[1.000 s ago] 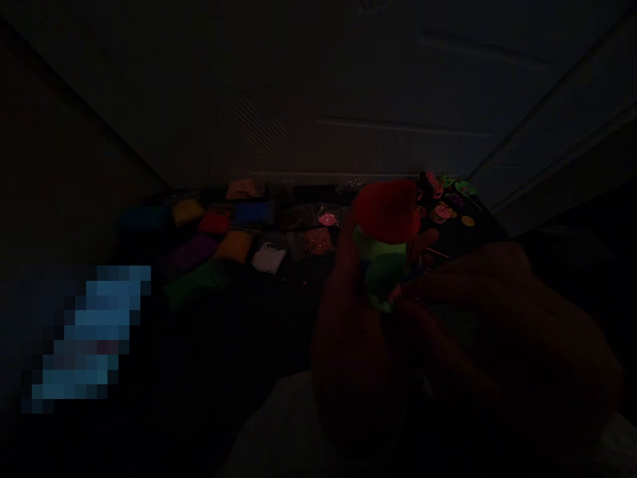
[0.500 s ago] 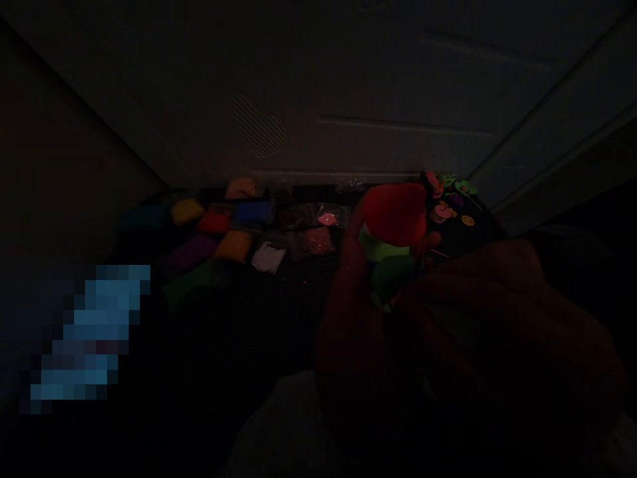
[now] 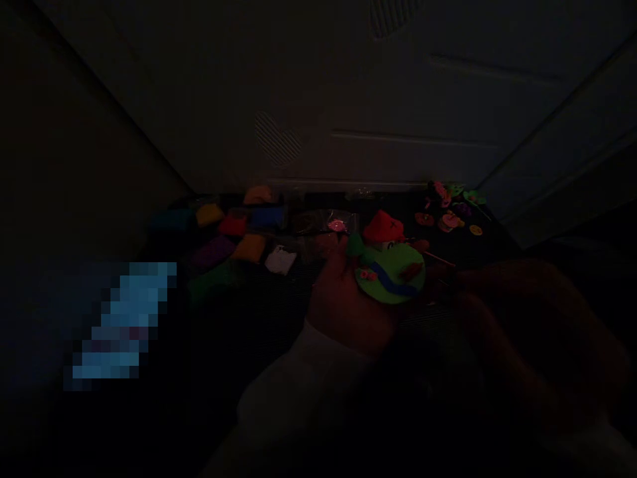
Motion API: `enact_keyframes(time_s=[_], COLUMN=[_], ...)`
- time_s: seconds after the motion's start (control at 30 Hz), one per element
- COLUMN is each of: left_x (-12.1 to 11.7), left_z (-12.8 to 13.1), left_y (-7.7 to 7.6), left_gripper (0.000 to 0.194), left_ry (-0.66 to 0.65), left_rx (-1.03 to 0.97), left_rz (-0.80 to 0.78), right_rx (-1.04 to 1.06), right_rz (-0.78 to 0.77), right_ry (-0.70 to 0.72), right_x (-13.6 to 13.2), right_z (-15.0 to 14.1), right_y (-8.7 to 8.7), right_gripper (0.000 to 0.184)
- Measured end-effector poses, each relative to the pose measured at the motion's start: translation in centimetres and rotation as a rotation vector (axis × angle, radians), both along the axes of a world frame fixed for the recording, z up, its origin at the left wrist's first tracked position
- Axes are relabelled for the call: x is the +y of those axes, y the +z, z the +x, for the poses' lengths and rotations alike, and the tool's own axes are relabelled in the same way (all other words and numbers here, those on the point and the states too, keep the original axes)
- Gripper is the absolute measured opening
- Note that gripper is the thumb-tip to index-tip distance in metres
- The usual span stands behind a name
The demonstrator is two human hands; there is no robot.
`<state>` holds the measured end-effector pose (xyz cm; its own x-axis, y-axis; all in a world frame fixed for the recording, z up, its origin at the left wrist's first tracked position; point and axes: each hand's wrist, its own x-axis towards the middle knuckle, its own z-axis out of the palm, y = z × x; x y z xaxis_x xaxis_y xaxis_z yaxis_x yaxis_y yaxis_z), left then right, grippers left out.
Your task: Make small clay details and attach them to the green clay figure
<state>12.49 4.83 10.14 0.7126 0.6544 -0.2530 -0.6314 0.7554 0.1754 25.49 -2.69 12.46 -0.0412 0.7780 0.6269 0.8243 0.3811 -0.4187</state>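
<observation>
A small clay model [image 3: 398, 265] rests in my left hand [image 3: 348, 312], whose fingers curl round its edge. The model has a light green disc with a blue stripe, small pink flowers, a dark green bush and a brown patch. Behind the disc rises a red, cone-shaped top with a dark cross. To the right of the model is my right hand [image 3: 527, 325], dark and blurred, with thumb and forefinger drawn close together. Whatever is between those fingertips is too dark to make out. A thin pinkish stick [image 3: 440, 259] shows just beyond them.
Bags of coloured clay, among them orange [image 3: 249, 248], white [image 3: 281, 259] and blue [image 3: 267, 217], lie on the dark surface at left. Small finished clay pieces [image 3: 450, 222] sit at the back right. Behind stands a pale panel [image 3: 308, 86]. A pixelated bright patch [image 3: 124, 318] glows at left.
My left hand has tilted the model, so its green disc top now faces me and the red part sits lower. My right hand has drawn back from it to the right.
</observation>
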Motion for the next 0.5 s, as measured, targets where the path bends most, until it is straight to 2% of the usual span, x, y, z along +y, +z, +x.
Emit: enact_keyframes(time_s=[0.07, 0.2, 0.33, 0.5], left_x=[0.3, 1.3, 2.1, 2.3], left_z=[-0.2, -0.5, -0.5, -0.1], left_y=[-0.9, -3.4, -5.1, -6.0], left_gripper=[0.055, 0.053, 0.055, 0.060], left_ry=[0.016, -0.011, -0.075, -0.113], left_rx=[0.001, 0.041, 0.157, 0.270], left_rz=[0.021, 0.055, 0.049, 0.044], right_rx=[0.098, 0.390, 0.768, 1.115], right_rz=[-0.033, -0.237, -0.473, -0.846], right_ry=[-0.030, -0.137, -0.058, 0.100], right_x=[0.3, 1.8, 3.6, 5.0], right_z=[0.8, 1.4, 1.3, 1.3], right_y=[-1.5, -5.0, -7.6, -8.8], right_gripper=[0.026, 0.018, 0.020, 0.028])
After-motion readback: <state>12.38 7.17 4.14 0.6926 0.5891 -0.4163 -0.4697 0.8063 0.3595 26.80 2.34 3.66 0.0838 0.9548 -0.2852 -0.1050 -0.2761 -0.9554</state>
